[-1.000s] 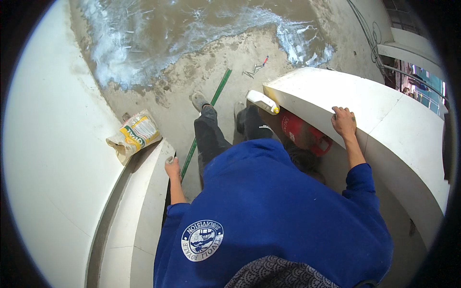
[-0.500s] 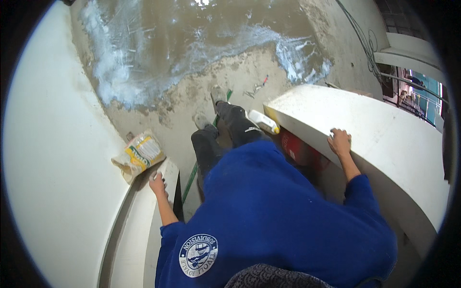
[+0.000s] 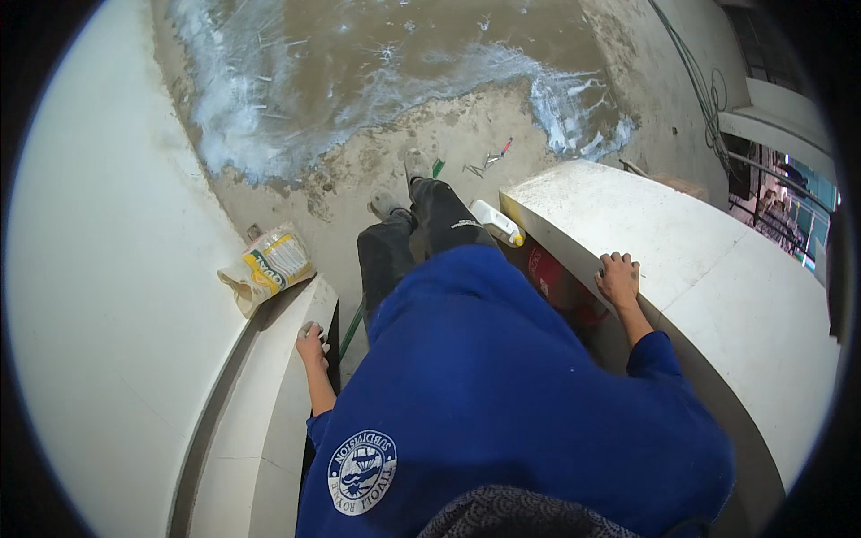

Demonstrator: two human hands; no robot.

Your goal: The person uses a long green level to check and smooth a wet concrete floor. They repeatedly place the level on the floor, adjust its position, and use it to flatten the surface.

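My right hand [image 3: 618,280] rests on the near edge of a long white ledge [image 3: 708,260] at the right, its fingers bent over the top and slightly apart. At the left, my left hand [image 3: 311,344] is beside a second, narrower white ledge [image 3: 235,408], its fingers curled in. What they hold, if anything, cannot be made out. Beyond this hand, a crumpled yellow and white bag [image 3: 285,258] leans where that ledge ends. A white bottle with a yellow cap [image 3: 493,220] is beside my leg, close to the end of the right ledge.
Wet grey coating [image 3: 430,45] with whitish edges covers the far floor. Small metal pieces and a red-tipped tool [image 3: 491,160] lie nearer, on bare concrete. A thin green pole [image 3: 352,332] runs by my feet. Something red [image 3: 544,267] sits under the right ledge. Cables [image 3: 695,81] hang at far right.
My right hand has shifted left and a little nearer, onto the ledge's edge. My left hand has moved slightly right and nearer. The view has shifted a little.
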